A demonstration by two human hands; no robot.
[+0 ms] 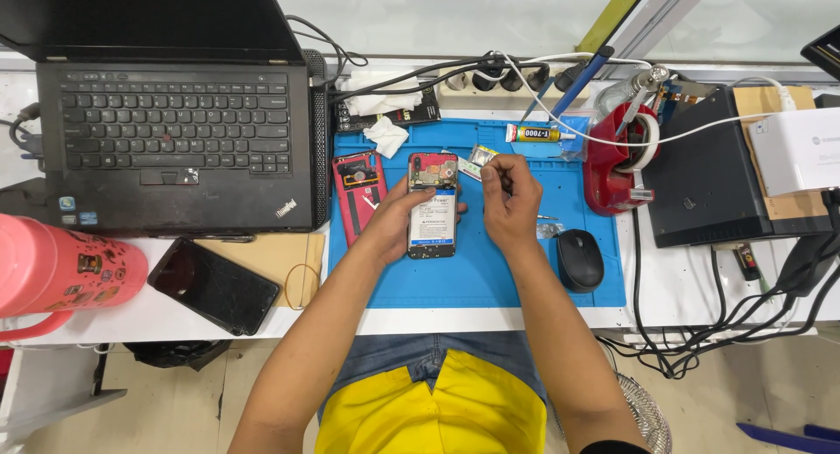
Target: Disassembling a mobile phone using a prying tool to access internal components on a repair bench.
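Observation:
An opened phone (433, 211) lies back-up on the blue work mat (490, 279), its white battery and top circuit board exposed. My left hand (394, 222) grips the phone's left side, thumb across its battery. My right hand (510, 196) is just right of the phone, fingers pinched on a small part or tool near its top; what it pinches is too small to tell. A red phone back cover (360, 192) lies on the mat left of my left hand.
A black laptop (175, 130) sits at the left, a dark phone (213, 285) on a brown envelope below it, a pink bottle (61, 270) at far left. A black mouse (579, 259), glue tube (534, 134), red tape dispenser (617, 165) and cables lie right.

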